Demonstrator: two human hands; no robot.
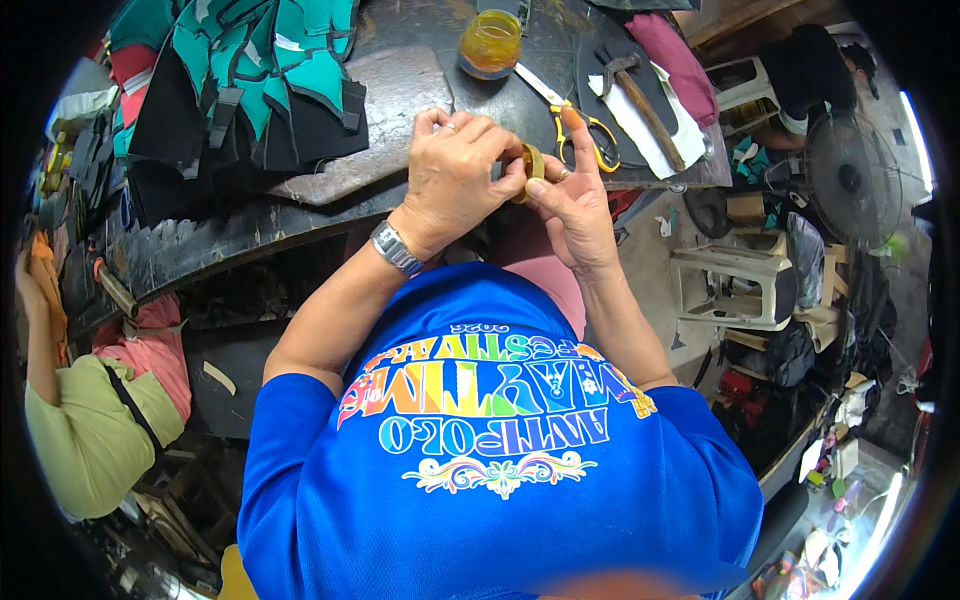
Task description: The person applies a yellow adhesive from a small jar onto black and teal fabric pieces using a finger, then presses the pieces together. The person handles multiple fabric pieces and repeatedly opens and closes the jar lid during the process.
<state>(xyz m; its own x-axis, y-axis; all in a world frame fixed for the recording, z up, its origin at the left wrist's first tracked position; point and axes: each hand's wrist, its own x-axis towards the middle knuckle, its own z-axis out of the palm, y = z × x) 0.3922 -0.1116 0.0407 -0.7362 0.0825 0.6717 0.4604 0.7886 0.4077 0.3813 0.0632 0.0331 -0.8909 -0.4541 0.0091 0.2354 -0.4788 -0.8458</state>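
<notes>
Over the near edge of the table, a small yellowish-tan roll of tape [535, 172] is held between both hands. My left hand [455, 170] pinches its left side with thumb and fingers. My right hand [578, 205] grips the other side, thumb against the rim, its index finger stretched upward with an orange-brown covering or stain on the tip. Just beyond the hands lie yellow-handled scissors [597, 148]. A glass jar [490, 47] with amber-coloured contents stands farther back.
Teal and black cut pieces [265, 65] are heaped at left, beside a worn board [385, 100]. A hammer [645, 108] rests on white material at right. A stool [735, 285] and a fan [850, 180] stand on the floor. Another person [105, 420] is at left.
</notes>
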